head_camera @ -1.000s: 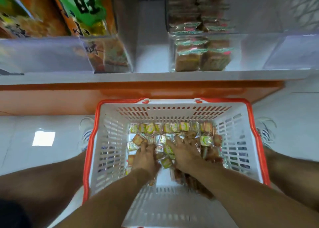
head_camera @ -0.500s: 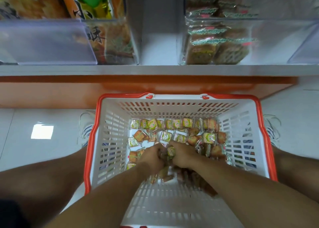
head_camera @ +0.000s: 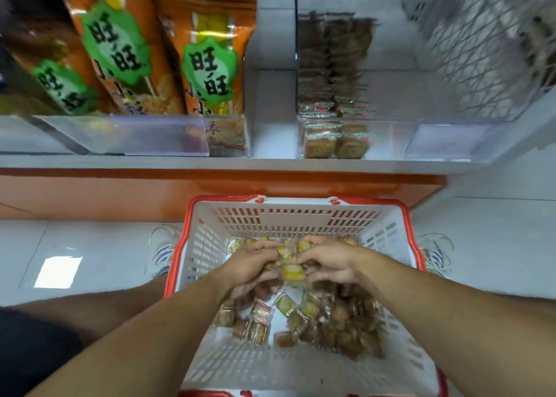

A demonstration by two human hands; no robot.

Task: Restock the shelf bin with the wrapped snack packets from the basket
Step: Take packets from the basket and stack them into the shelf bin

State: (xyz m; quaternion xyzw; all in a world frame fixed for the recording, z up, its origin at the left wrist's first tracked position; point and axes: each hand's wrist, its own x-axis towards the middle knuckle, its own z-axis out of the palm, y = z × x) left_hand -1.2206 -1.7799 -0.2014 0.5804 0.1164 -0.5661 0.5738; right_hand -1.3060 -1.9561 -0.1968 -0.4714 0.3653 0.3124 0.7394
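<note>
Packets (head_camera: 291, 271) sit gripped between the left hand (head_camera: 249, 265) and right hand (head_camera: 329, 261); keep fingers cupped underneath while lifting from basket (head_camera: 210, 246) to bin (head_camera: 388, 138).

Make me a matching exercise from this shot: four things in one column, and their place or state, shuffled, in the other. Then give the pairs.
1. hands
2. basket
3. clear shelf bin
4. orange snack bags

a. on the shelf's left side
b. on the floor, red-rimmed
c. cupped round a bunch of wrapped snack packets
d. partly filled with brown packets

Pairs: 1-c, 2-b, 3-d, 4-a
</note>
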